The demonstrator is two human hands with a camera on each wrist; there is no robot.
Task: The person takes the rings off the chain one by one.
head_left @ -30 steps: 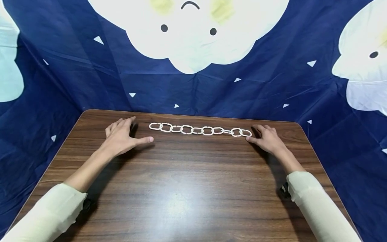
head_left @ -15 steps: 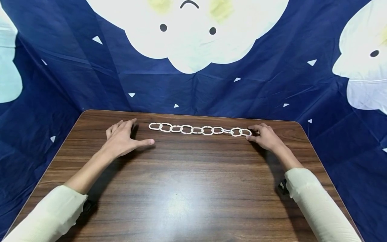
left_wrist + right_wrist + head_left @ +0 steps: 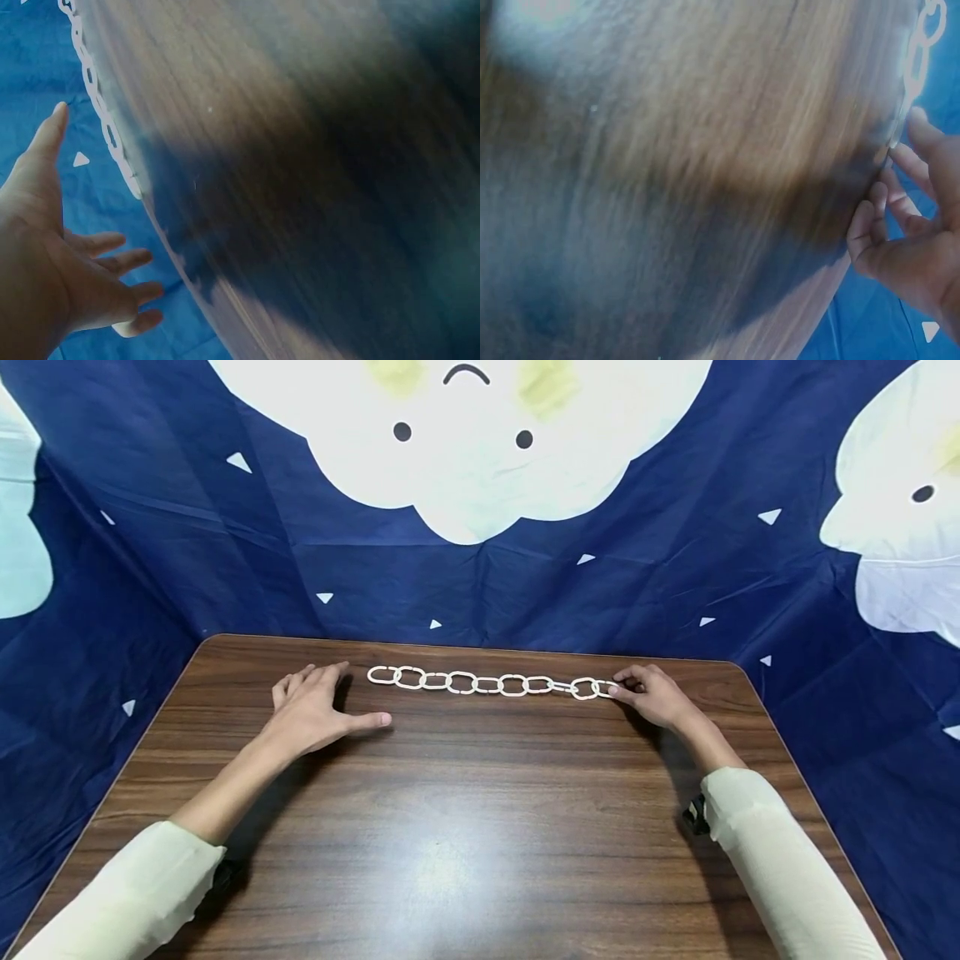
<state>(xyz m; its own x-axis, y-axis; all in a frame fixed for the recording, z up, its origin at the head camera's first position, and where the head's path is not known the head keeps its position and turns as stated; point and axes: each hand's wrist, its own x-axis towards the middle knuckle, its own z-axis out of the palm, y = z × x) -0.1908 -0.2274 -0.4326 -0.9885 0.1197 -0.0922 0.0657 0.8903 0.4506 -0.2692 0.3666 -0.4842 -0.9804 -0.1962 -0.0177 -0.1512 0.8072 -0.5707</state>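
A chain of white plastic links (image 3: 462,682) lies stretched sideways across the far part of the wooden table. My right hand (image 3: 654,695) is at its right end, thumb and forefinger closing on the last link, which the thumb partly covers. In the right wrist view the other fingers of the right hand (image 3: 911,217) are bent beside the chain (image 3: 916,67). My left hand (image 3: 309,712) hovers left of the chain, thumb spread away from the fingers, holding nothing. The left wrist view shows a gap between the left hand (image 3: 67,255) and the chain (image 3: 95,94).
The brown wooden table (image 3: 450,810) has rounded far corners. Behind and beside it hangs a dark blue cloth (image 3: 247,560) with white clouds and small triangles. Light glares off the tabletop near the front middle.
My right hand has moved slightly left, its thumb and forefinger closing in on the chain's end link. The left hand has drifted a little right and nearer. The chain appears to lie still.
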